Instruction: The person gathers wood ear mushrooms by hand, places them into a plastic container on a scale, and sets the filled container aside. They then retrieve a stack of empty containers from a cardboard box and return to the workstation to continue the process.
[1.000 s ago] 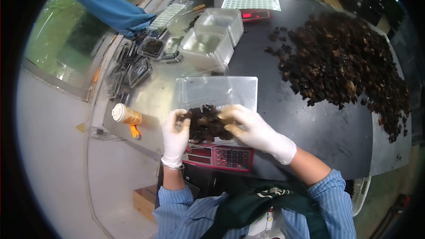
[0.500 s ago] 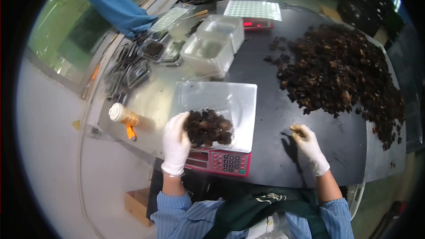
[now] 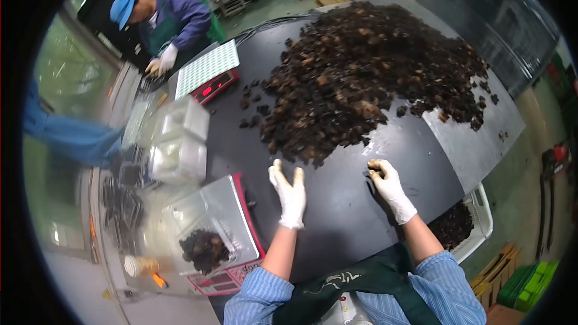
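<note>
My left hand (image 3: pixel 288 197), in a white glove with stained fingertips, is held over the dark tabletop, thumb and fingers apart, with nothing in it. It is close to the near edge of a large heap of dark brown pieces (image 3: pixel 337 96) that look like wood ear mushrooms. My right hand (image 3: pixel 391 191), gloved too, is to the right with fingers curled in; what they hold, if anything, is hidden. At the left, a clear plastic tray with a clump of the same dark pieces (image 3: pixel 205 251) sits on a red scale (image 3: pixel 251 219) with a metal plate.
White plastic tubs (image 3: pixel 177 157) and clear lidded boxes (image 3: pixel 120 198) stand at the left, near a lidded cup (image 3: pixel 141 265). Farther back is a second scale (image 3: pixel 215 86) bearing a sheet of labels (image 3: pixel 208 69). A co-worker (image 3: pixel 180 18) in a blue cap works there. A white basket (image 3: pixel 478 222) is below the right edge.
My view has turned right. My left hand has left the tray on the scale and moved over to the heap, its fingers spread. My right hand stays curled, nearer the heap.
</note>
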Demonstrator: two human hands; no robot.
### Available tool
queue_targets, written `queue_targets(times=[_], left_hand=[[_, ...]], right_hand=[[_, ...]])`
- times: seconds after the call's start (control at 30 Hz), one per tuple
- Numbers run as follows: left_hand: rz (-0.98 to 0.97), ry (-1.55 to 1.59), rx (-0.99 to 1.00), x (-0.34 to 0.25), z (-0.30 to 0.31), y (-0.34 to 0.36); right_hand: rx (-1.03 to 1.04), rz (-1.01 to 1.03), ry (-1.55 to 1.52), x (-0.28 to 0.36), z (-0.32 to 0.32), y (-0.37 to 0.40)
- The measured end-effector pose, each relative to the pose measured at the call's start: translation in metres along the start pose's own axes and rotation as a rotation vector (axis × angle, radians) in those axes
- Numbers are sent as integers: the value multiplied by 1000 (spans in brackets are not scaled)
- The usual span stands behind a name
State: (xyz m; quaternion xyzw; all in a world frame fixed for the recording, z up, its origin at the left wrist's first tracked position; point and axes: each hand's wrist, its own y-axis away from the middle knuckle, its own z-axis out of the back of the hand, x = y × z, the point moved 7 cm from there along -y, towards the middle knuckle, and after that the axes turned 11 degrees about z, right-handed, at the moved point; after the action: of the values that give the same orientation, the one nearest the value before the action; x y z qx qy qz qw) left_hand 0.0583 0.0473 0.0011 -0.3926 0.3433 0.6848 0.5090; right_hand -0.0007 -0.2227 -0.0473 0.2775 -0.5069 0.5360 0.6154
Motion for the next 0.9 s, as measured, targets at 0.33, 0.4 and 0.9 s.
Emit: queue_targets(times=[0.33, 0.4, 0.9], left_hand=[[-2, -85, -363, 69, 6, -161], [-48, 51, -233, 64, -3, -184], [-146, 281, 544, 6, -102, -163]], right_hand=[[-404, -34, -382, -82, 78, -98], [-378, 9, -450, -81, 70, -127], [91, 386, -190, 0, -60, -170]])
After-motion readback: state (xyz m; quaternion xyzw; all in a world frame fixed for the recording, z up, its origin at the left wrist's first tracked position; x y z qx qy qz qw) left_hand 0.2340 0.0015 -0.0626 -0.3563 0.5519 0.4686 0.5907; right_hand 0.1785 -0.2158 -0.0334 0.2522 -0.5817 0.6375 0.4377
